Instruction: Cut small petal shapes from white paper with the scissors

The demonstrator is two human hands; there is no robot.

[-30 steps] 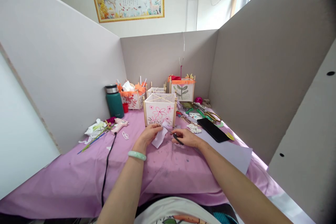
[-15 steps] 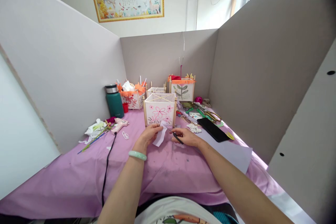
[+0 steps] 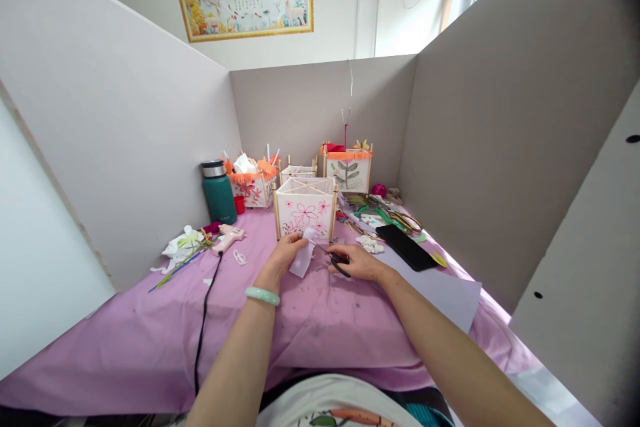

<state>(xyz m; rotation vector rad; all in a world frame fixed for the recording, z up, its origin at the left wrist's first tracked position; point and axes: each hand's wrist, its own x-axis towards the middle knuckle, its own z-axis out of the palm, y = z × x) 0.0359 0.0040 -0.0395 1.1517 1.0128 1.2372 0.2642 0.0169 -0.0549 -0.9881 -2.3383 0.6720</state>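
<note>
My left hand (image 3: 287,253) pinches a strip of pale lilac paper (image 3: 301,263), which hangs down past the fingers over the cloth. In my right hand (image 3: 356,261) is a small pair of scissors (image 3: 341,269) with black handles. Their blades point left and reach the paper's right edge; the handle loops stand apart. Just beyond both hands stands a white paper lantern box (image 3: 305,212) with wooden sticks at its corners and pink flowers drawn on the front. The paper's top end overlaps the box's lower edge in view.
A black phone (image 3: 407,247) and a lilac paper sheet (image 3: 445,293) lie at the right. To the left are a pink glue gun (image 3: 229,239) with its cord and a green bottle (image 3: 219,193). More decorated boxes (image 3: 349,175) stand behind, and grey partitions (image 3: 320,97) enclose the table.
The scissors' handle loops have spread wider. The paper strip has shifted slightly to the left and tilted a little in my left hand.
</note>
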